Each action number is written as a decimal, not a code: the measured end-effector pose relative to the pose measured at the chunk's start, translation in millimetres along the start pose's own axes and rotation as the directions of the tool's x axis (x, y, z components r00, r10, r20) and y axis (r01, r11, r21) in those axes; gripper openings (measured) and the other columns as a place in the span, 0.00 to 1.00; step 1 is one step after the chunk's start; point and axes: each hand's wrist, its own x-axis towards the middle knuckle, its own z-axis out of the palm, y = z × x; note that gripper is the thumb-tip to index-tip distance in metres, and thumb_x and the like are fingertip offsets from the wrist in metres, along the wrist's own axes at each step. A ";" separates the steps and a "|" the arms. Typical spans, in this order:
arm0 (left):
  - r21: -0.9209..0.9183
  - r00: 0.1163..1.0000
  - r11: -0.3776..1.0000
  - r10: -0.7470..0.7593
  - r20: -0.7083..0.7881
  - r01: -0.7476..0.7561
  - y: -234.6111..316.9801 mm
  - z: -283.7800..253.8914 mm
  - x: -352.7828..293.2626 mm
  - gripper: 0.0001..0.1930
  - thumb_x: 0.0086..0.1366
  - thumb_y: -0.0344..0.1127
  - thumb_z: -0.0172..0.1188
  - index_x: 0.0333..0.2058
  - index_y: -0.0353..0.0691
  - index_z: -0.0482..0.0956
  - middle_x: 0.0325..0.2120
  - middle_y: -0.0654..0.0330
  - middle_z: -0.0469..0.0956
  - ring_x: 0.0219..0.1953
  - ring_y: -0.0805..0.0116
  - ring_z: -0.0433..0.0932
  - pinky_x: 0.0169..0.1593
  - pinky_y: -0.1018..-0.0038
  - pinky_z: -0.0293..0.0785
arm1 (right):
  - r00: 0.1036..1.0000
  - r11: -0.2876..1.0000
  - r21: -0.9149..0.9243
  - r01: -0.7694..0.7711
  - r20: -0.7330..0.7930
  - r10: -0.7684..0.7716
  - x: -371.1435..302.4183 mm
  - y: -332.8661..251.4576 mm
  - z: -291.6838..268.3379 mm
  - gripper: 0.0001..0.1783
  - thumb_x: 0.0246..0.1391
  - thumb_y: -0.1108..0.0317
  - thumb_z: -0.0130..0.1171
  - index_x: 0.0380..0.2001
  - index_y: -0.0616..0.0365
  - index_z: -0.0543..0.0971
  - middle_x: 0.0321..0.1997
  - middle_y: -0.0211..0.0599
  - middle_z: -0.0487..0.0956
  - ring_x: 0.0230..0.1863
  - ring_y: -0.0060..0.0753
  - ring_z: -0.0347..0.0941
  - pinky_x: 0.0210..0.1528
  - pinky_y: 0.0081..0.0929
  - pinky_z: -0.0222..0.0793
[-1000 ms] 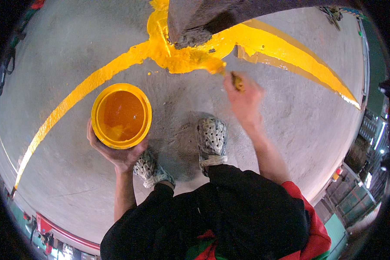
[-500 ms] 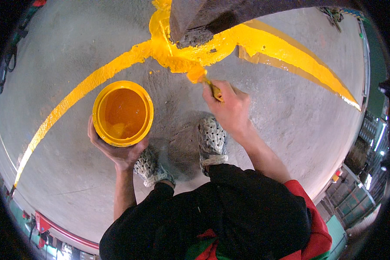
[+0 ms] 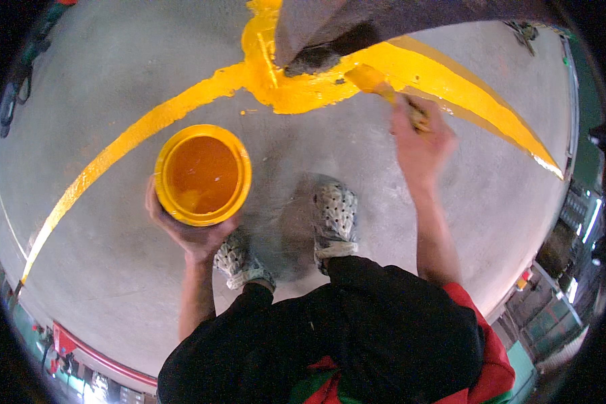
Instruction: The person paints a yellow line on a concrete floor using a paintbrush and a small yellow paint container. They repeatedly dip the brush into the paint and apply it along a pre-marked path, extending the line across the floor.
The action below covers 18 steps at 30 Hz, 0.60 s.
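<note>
My left hand (image 3: pixel 192 232) is wrapped round the lower side of a yellow paint bucket (image 3: pixel 244 165), with orange-yellow paint (image 3: pixel 204 174) inside. In my right hand (image 3: pixel 424 145) is a paintbrush (image 3: pixel 370 79), gripped by its handle and slightly blurred. Its yellow bristles touch the wet yellow painted line (image 3: pixel 303 97) on the floor, right of the foot of a dark brown structure (image 3: pixel 411 23). The line curves away to both sides, and a wider patch of it surrounds that foot.
My feet, in light perforated clogs (image 3: pixel 335 212), stand on the grey concrete floor (image 3: pixel 101 276) behind the line. The dark structure overhangs the far side. A red rail (image 3: pixel 101 353) runs at the lower left; metal racks and clutter line the right edge.
My right hand has carried the brush rightward and a little farther away along the line, from the patch's near edge. The bucket stays in my left hand, slightly right in the picture.
</note>
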 end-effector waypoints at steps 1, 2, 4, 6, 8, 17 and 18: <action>-0.023 1.000 1.000 0.011 0.013 -0.011 -0.1 0.5 0.1 0.63 0.43 0.60 0.82 0.68 0.38 0.52 0.63 0.48 0.59 0.65 0.50 0.63 0.67 0.54 0.61 | 0.997 0.989 0.125 -0.083 0.006 0.082 0.1 -12.4 -5.7 0.10 0.57 0.68 0.68 0.37 0.63 0.82 0.24 0.35 0.82 0.24 0.29 0.80 0.27 0.25 0.75; -0.035 0.999 0.999 0.023 0.026 -0.022 -0.1 0.8 1.4 0.63 0.42 0.60 0.82 0.67 0.38 0.52 0.62 0.48 0.60 0.65 0.50 0.63 0.67 0.54 0.61 | 0.991 0.956 0.262 -0.134 0.021 0.134 2.0 -25.7 -17.3 0.09 0.58 0.70 0.67 0.37 0.64 0.82 0.25 0.34 0.82 0.24 0.26 0.78 0.26 0.24 0.74; 0.043 0.994 0.996 0.081 0.078 -0.084 3.6 -2.1 5.9 0.63 0.40 0.59 0.83 0.67 0.38 0.53 0.62 0.47 0.61 0.65 0.49 0.64 0.67 0.53 0.62 | 0.976 0.857 0.467 -0.217 0.120 0.182 1.3 -55.3 -48.3 0.08 0.58 0.72 0.66 0.38 0.66 0.81 0.25 0.34 0.81 0.24 0.22 0.76 0.25 0.23 0.73; 0.169 0.975 0.966 0.172 0.141 -0.195 7.8 1.2 12.2 0.63 0.38 0.58 0.85 0.66 0.38 0.54 0.61 0.47 0.62 0.65 0.48 0.64 0.67 0.53 0.62 | 0.955 0.807 0.543 -0.231 0.284 0.083 -6.9 -79.8 -64.6 0.09 0.56 0.74 0.66 0.39 0.66 0.81 0.26 0.35 0.81 0.22 0.23 0.76 0.24 0.24 0.72; 0.155 0.956 0.952 0.237 0.176 -0.264 12.5 11.0 18.1 0.62 0.37 0.54 0.86 0.65 0.39 0.56 0.61 0.47 0.63 0.65 0.47 0.65 0.67 0.52 0.63 | 0.895 0.800 0.586 -0.131 0.417 -0.159 -13.1 -94.1 -62.0 0.09 0.53 0.75 0.67 0.39 0.64 0.81 0.27 0.36 0.81 0.21 0.26 0.76 0.23 0.26 0.72; -0.047 0.905 0.941 0.336 0.261 -0.336 18.9 44.5 39.0 0.59 0.34 0.43 0.87 0.65 0.39 0.59 0.62 0.45 0.65 0.64 0.42 0.66 0.68 0.45 0.64 | 0.796 0.901 0.333 0.279 0.445 -0.410 -17.4 -91.2 -6.0 0.11 0.48 0.74 0.71 0.38 0.59 0.83 0.26 0.39 0.81 0.23 0.35 0.78 0.26 0.29 0.73; -0.056 0.907 0.945 0.326 0.265 -0.323 17.7 46.2 39.7 0.59 0.35 0.43 0.87 0.65 0.39 0.59 0.62 0.45 0.65 0.64 0.42 0.66 0.68 0.45 0.63 | 0.830 0.914 0.329 0.238 0.420 -0.367 -17.7 -86.8 -19.0 0.11 0.48 0.73 0.71 0.37 0.58 0.84 0.27 0.41 0.82 0.24 0.38 0.80 0.28 0.29 0.75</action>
